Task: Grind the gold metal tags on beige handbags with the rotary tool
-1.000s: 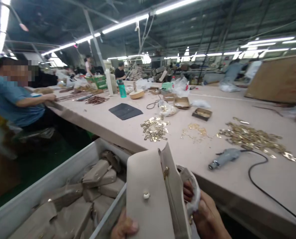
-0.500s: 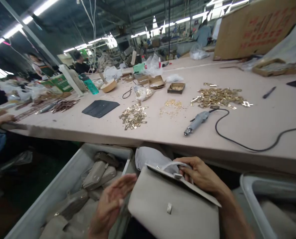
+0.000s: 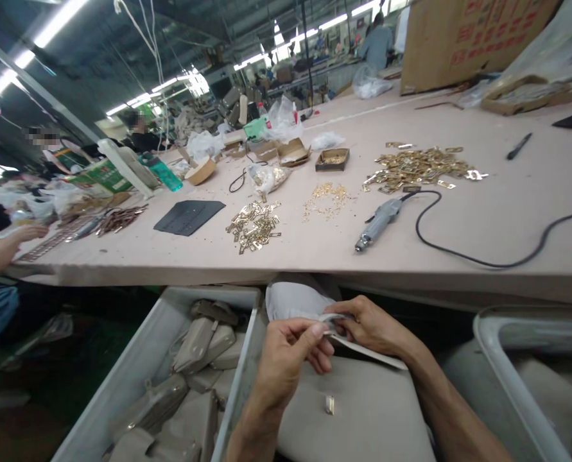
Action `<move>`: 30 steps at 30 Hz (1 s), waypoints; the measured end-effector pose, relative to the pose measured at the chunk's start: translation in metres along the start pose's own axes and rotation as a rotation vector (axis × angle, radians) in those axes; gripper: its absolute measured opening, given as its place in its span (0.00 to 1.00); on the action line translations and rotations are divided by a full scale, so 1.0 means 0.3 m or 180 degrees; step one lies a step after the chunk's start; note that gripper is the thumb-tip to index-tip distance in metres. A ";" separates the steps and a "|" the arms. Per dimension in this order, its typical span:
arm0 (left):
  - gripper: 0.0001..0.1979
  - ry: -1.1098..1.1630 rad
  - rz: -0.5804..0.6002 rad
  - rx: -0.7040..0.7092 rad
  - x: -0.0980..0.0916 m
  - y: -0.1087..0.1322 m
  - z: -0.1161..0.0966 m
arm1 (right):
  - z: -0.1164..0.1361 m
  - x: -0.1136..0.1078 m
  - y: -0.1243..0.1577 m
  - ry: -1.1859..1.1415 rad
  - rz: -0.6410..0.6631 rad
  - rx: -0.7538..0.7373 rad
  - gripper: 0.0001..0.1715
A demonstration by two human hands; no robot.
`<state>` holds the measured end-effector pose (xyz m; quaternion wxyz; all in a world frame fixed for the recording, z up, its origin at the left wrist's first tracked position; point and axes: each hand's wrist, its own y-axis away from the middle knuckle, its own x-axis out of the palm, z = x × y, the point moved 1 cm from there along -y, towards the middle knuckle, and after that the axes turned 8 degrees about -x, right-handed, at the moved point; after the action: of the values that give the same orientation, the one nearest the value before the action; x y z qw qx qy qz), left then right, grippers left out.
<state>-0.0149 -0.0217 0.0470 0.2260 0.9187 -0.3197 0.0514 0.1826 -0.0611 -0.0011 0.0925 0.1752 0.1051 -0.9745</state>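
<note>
A light grey handbag point(image 3: 363, 410) with a small metal clasp point(image 3: 330, 405) on its front rests below the table edge, close to me. My left hand point(image 3: 290, 353) pinches the edge of the bag's flap point(image 3: 377, 357), thumb on top. Opposite it, my right hand point(image 3: 363, 324) is closed on the flap and a pale strip near its upper edge. Both hands nearly meet there, and they hide part of the flap. Behind them hangs whitish cloth or lining point(image 3: 295, 300).
On the table point(image 3: 305, 253) lie gold metal plates point(image 3: 254, 228), more plates point(image 3: 420, 168), tiny gold parts point(image 3: 327, 200) and a corded electric screwdriver point(image 3: 378, 223). Left below stands a bin point(image 3: 247, 340) of grey bags; another bin point(image 3: 488, 359) is at right. A co-worker's arm point(image 3: 6, 250) reaches in from the left.
My left hand has moved right, from open beside the bag to gripping its flap edge. The flap has lifted and tilted. The view has shifted slightly.
</note>
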 end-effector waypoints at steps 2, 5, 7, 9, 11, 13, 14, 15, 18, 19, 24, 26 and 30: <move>0.21 0.0274 0.0054 -0.0005 -0.003 -0.012 0.011 | -0.009 -0.005 0.003 0.0077 -0.0057 -0.0005 0.13; 0.22 0.0427 0.0053 0.0026 -0.006 -0.022 0.038 | -0.026 -0.004 -0.003 0.0099 -0.0070 0.0050 0.13; 0.18 0.0340 -0.0031 0.0182 -0.003 -0.021 0.053 | -0.039 0.001 -0.012 0.0079 -0.0035 0.0078 0.14; 0.12 0.0149 -0.0176 0.0377 0.002 -0.013 0.060 | -0.052 0.008 -0.021 0.0026 0.0014 0.0106 0.14; 0.05 -0.0114 -0.0309 0.0531 0.006 -0.001 0.056 | -0.066 0.015 -0.030 -0.0008 0.0037 0.0140 0.15; 0.02 -0.0424 -0.0452 0.0718 0.004 0.013 0.042 | -0.076 0.021 -0.035 -0.0017 0.0038 0.0181 0.15; 0.02 -0.0599 -0.0533 0.0828 -0.001 0.019 0.033 | -0.079 0.022 -0.037 -0.0020 0.0031 0.0201 0.16; 0.02 -0.0770 -0.0631 0.0946 -0.010 0.025 0.023 | -0.082 0.023 -0.038 -0.0013 0.0025 0.0214 0.16; 0.02 -0.1042 -0.1140 0.1453 -0.065 0.034 -0.013 | -0.082 0.020 -0.036 0.0054 0.0006 0.0209 0.16; 0.02 -0.1081 -0.1398 0.1644 -0.091 0.036 -0.025 | -0.082 0.018 -0.033 0.0086 0.0001 0.0194 0.16; 0.15 -0.1530 -0.2484 0.1687 -0.188 0.038 -0.061 | -0.084 0.008 -0.031 0.0067 0.0017 0.0166 0.15; 0.19 -0.1348 -0.2206 0.1240 -0.177 0.031 -0.055 | -0.077 0.007 -0.044 -0.0001 0.0082 0.0127 0.16; 0.28 -0.0520 -0.1023 0.0215 -0.098 0.006 -0.015 | -0.041 0.007 -0.099 0.0167 0.0332 -0.0070 0.16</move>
<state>-0.0389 -0.0042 0.0447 0.1736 0.9662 -0.1841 -0.0495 0.1782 -0.0300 -0.0080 0.1422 0.2049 0.1089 -0.9622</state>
